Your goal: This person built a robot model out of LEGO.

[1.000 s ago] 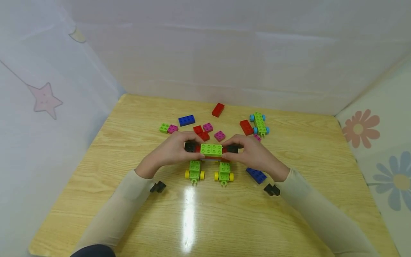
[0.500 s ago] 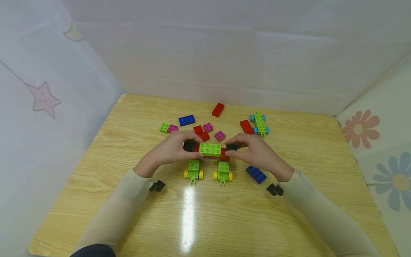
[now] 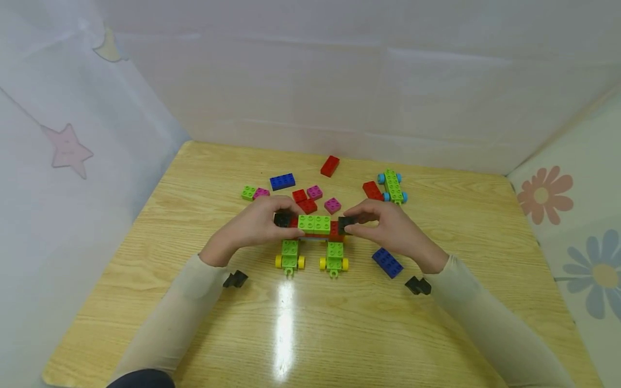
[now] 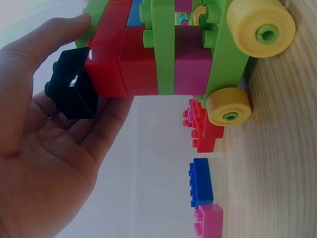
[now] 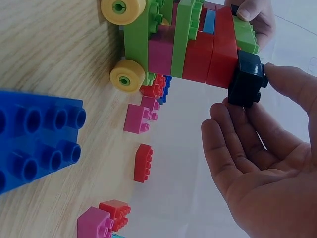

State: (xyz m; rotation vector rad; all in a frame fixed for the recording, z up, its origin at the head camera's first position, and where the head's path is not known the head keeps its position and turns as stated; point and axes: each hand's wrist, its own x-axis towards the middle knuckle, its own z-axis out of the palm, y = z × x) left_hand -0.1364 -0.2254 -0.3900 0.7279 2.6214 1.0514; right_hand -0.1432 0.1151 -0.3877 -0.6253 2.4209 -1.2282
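left hand (image 3: 257, 222) half curled, thumb and fingers round one end of the brick build (image 3: 314, 223) | right hand (image 3: 392, 226) pinching a black brick (image 5: 245, 78) at its other end | build between them, yellow wheels (image 3: 345, 264) on the wooden table (image 3: 344, 334); blue brick (image 3: 387, 263) near right wrist

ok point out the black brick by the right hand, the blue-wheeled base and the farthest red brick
Black brick (image 5: 243, 77), right wrist view: its smooth side.
Blue-wheeled base (image 3: 392, 186), head view: its studded top.
Farthest red brick (image 3: 330, 165), head view: its upper face.
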